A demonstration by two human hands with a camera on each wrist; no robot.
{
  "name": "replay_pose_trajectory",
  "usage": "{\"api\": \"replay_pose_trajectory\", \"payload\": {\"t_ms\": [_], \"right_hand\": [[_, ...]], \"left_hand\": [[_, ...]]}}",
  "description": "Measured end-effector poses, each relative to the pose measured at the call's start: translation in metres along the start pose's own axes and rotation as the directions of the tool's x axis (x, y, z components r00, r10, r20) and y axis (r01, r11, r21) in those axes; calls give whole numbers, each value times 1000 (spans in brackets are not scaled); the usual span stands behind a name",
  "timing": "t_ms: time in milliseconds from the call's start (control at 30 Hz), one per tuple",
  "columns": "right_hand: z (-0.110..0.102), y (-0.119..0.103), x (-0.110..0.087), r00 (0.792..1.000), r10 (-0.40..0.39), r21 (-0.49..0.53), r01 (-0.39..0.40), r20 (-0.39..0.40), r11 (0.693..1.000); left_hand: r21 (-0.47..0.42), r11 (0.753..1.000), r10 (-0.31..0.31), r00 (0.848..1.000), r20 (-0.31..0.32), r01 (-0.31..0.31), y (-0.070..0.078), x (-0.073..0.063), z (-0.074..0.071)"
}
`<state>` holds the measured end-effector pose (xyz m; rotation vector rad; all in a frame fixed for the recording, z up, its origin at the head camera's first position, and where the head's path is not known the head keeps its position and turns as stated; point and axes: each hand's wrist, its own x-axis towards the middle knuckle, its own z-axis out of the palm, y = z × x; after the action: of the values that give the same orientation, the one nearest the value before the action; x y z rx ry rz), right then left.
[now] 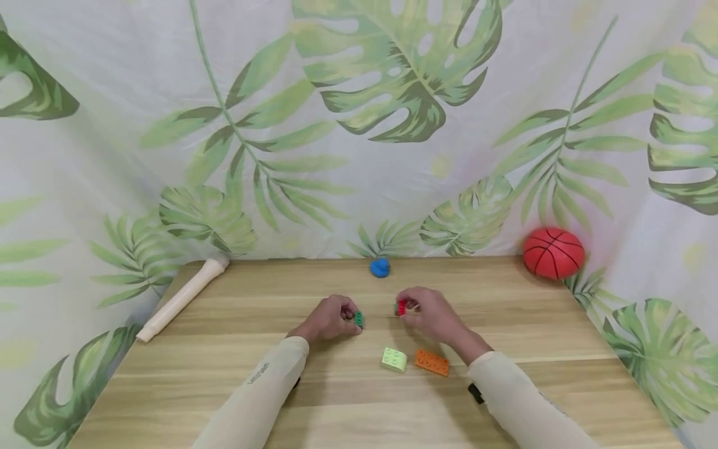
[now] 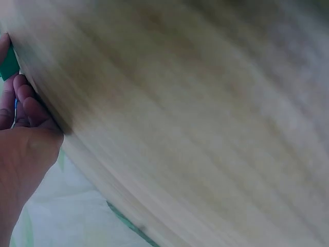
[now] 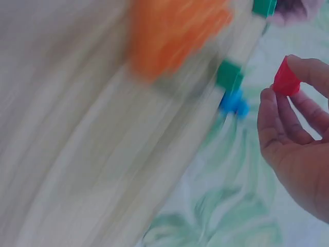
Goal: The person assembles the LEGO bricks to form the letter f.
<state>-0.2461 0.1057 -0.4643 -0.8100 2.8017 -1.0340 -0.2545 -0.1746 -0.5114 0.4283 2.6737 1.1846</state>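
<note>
My left hand point(image 1: 332, 318) pinches a small green toy brick point(image 1: 359, 319) between thumb and fingertips, its studs showing. The same brick point(image 2: 9, 67) shows at the edge of the left wrist view. To its right, my right hand point(image 1: 430, 313) pinches a red toy brick point(image 1: 401, 307), seen in the right wrist view as a red brick point(image 3: 287, 80) with a sloped outline. Another green brick point(image 3: 229, 76) stands on the table close to the red one, mostly hidden in the head view. Nearer the front lie a light green brick point(image 1: 394, 360) and an orange studded brick point(image 1: 432, 362).
A blue toy duck point(image 1: 379, 268) sits at the back edge of the wooden table point(image 1: 224, 374). A red ball point(image 1: 553, 252) rests at the back right corner. Along the left edge lies a long beige cylinder point(image 1: 182, 299). Behind hangs a leaf-patterned cloth point(image 1: 381, 174).
</note>
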Motion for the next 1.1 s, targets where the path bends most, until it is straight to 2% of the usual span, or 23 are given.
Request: {"api": "replay_pose_trajectory", "payload": {"t_ms": [100,233,367,567,800,1100], "right_hand": [[21,-13,15,997,-56,32,54,49,998],[45,-24,28,992,-57,57,50,113,997],[59,-31,34,991,-64,94,53,117,994],[64,-38,38,995,-45,126,34,87,991],[64,-40,41,997,-32,112,25,63,993],[68,-40,43,998,-30,146,22,55,989]], "left_hand": [[-6,1000,4,1000,-9,-4,-2,-1,6],[-23,999,23,1000,-19,-24,-4,-1,10],[-35,997,63,998,-22,-63,-3,0,11],[-39,996,74,997,-25,-75,-1,0,8],[-42,995,88,996,-30,-90,-1,1,5],[-51,996,67,997,-29,-69,-3,0,3]]}}
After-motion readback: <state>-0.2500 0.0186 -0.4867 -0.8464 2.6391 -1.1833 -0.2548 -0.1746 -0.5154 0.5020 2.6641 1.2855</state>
